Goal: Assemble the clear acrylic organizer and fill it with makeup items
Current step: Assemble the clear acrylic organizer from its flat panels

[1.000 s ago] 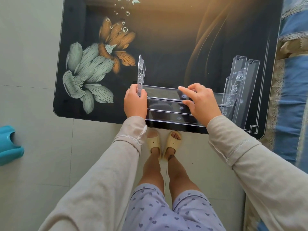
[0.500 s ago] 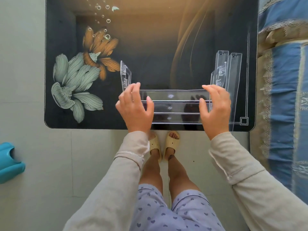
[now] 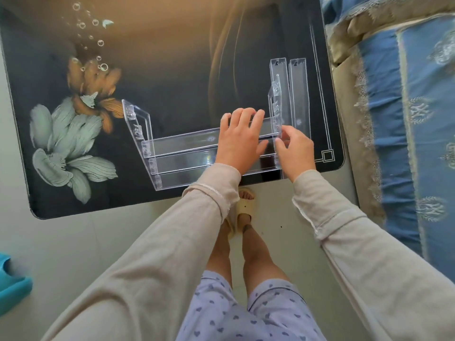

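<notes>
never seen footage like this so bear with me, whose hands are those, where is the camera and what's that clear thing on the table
There is no machine here. A person works with bare hands, and the only camera sits on their head looking down, so their sleeves, legs and slippers show too. On the black glass table, which is printed with flowers, sits a half-built clear acrylic organizer: stepped shelves between two side panels. The left hand rests with straight fingers on the shelves near their right end, apparently steadying them. The right hand pinches the lower edge of the right side panel. Two loose clear strips lie on the table just beyond it. No makeup is in view. A blue bedcover is on the right.
</notes>
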`<action>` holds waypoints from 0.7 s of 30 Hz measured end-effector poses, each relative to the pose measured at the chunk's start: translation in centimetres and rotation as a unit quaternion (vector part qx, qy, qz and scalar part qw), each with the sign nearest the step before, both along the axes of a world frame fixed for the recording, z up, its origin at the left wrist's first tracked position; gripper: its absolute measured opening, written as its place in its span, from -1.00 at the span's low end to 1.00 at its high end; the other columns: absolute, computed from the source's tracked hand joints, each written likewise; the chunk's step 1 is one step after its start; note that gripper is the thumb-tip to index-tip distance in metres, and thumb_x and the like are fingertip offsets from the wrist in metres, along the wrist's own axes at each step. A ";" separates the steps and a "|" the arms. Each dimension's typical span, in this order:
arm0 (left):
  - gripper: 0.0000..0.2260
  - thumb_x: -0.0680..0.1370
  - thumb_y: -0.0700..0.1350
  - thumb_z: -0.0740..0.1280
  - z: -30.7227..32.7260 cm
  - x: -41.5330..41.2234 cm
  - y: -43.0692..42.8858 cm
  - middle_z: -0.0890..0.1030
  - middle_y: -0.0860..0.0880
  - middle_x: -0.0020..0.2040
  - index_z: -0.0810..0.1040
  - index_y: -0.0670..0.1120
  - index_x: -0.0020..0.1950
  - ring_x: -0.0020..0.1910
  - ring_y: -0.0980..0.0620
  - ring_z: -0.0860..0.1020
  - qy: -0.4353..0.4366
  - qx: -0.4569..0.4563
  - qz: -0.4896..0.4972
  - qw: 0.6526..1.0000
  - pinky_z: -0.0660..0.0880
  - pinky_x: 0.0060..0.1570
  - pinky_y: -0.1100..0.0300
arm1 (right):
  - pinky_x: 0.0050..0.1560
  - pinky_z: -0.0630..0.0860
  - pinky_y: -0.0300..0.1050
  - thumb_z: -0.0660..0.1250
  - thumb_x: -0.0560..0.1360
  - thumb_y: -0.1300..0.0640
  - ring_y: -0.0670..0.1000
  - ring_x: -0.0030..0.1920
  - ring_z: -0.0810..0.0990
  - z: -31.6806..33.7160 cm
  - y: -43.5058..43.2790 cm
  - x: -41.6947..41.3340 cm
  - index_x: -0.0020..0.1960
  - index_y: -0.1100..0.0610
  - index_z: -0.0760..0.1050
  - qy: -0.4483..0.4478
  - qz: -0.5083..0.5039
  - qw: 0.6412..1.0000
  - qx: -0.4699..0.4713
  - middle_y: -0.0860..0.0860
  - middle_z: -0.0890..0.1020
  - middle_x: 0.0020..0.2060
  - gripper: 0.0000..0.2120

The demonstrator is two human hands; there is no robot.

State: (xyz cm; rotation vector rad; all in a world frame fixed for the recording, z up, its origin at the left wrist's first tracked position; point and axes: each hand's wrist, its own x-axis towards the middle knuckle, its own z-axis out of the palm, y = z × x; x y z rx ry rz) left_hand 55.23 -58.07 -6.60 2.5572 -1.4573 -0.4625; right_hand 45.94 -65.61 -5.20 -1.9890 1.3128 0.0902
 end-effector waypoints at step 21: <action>-0.64 0.56 -0.02 0.23 -1.6 -0.7 -1.6 0.52 -0.05 0.26 0.38 -0.07 0.34 0.25 -0.07 0.42 0.056 -0.006 0.029 0.998 0.16 0.29 0.09 | 0.05 0.51 -0.02 0.23 0.54 0.20 0.18 -0.01 0.59 -0.3 -0.8 -0.1 0.08 0.25 0.56 0.027 0.095 0.993 -0.058 0.20 0.63 -0.03 -0.79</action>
